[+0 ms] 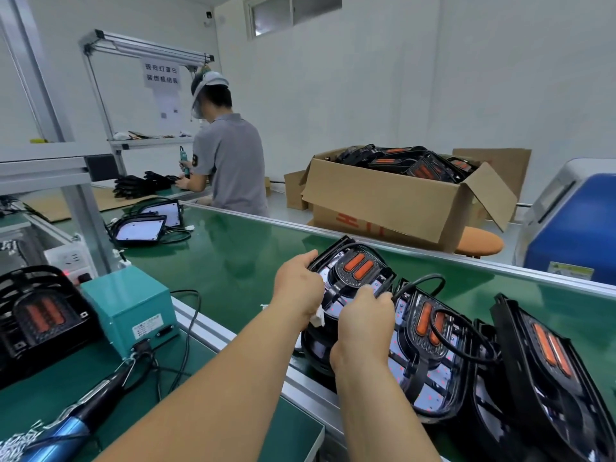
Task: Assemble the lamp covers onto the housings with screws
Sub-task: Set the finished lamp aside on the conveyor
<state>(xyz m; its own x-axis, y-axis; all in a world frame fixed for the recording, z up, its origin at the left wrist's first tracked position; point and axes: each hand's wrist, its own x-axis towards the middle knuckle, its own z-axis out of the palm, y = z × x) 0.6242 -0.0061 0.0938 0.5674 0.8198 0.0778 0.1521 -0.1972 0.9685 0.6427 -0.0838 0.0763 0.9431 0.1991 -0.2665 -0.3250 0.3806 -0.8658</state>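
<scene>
Both hands grip one lamp housing, a black shell with two orange reflectors, lifted and tilted above the near edge of the green conveyor belt. The left hand has its fingers curled tight over the housing's left rim, and the right hand clamps its fingers over the lower right rim, thumb underneath and out of sight. Just beside it to the right, along the same near edge, a row of similar housings leans upright against one another, a black cable looping over them. On the workbench at the lower left lie an electric screwdriver, a teal power box and another lamp unit at the far left edge. Further up the belt rest two flat lamp covers. Beyond the belt's far edge stands an open cardboard box piled with housings, and another worker sits at a farther station.
</scene>
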